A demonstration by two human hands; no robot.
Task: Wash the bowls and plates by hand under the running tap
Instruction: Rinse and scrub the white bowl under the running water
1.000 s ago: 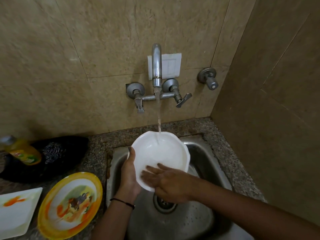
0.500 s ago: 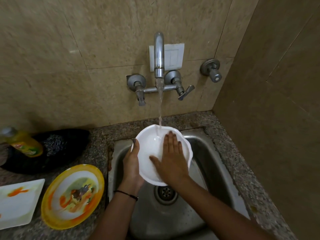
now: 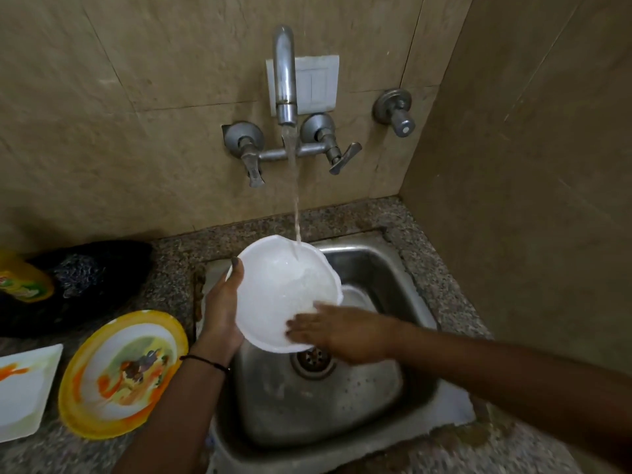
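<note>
Just below centre frame, over the sink, the left hand clamps the wet, slippery-looking, apparently light and rigid white bowl by its rim, while the right hand, open-fingered, grips nothing and rubs its lower edge.

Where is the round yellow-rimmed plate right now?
In the head view, the yellow-rimmed plate lies flat on the counter, left of the sink, between the square white plate and the left forearm.

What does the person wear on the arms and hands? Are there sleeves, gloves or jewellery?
Both forearms are bare: no sleeves and no gloves show. The left wrist carries a thin black band. The left hand has a dark-painted thumbnail. The right hand shows no ring or band.
</note>
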